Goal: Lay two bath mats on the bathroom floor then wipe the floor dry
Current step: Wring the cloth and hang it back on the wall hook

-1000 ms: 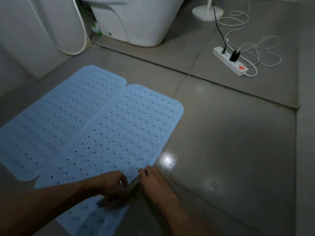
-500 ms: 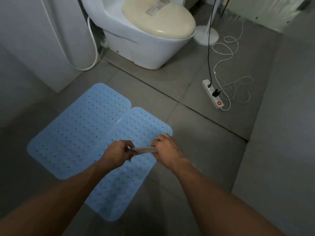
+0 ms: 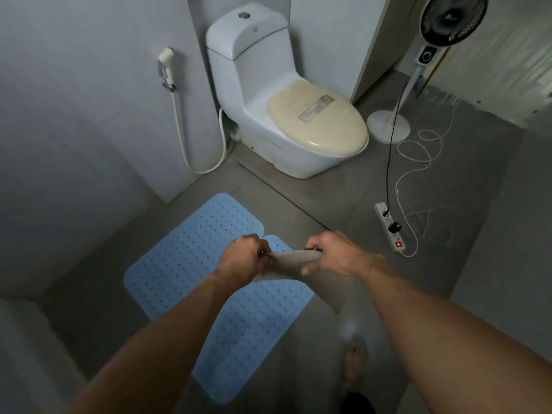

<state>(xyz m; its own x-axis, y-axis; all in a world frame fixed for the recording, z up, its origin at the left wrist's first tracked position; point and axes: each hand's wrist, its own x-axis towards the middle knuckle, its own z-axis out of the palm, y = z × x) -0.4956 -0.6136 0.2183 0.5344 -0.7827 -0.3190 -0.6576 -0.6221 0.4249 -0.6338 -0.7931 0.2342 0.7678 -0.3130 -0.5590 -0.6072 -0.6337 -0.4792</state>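
On the far left, a bidet sprayer (image 3: 166,62) hangs in its wall holder, its hose looping down toward the toilet (image 3: 277,94). Below it, two pale blue perforated bath mats lie flat on the grey tile floor (image 3: 373,288), side by side with their long edges touching: the left mat (image 3: 191,255) reaches farther toward the wall, and the right mat (image 3: 254,327) runs back toward the camera. Above the mats, the left hand (image 3: 239,259) is closed in a fist around one end of a grey-brown cloth (image 3: 294,258). The cloth stretches across to the right hand (image 3: 334,253), which pinches its other end with fingers curled over the top edge and thumb beneath. Between the two grips the cloth is held taut; a loose flap hangs down under the right wrist, clear of the floor. To the right, a white power strip (image 3: 388,227) with a red lit switch lies on the tile, its cords trailing toward a standing fan (image 3: 424,64). A bare foot (image 3: 354,364) shows near the bottom edge.
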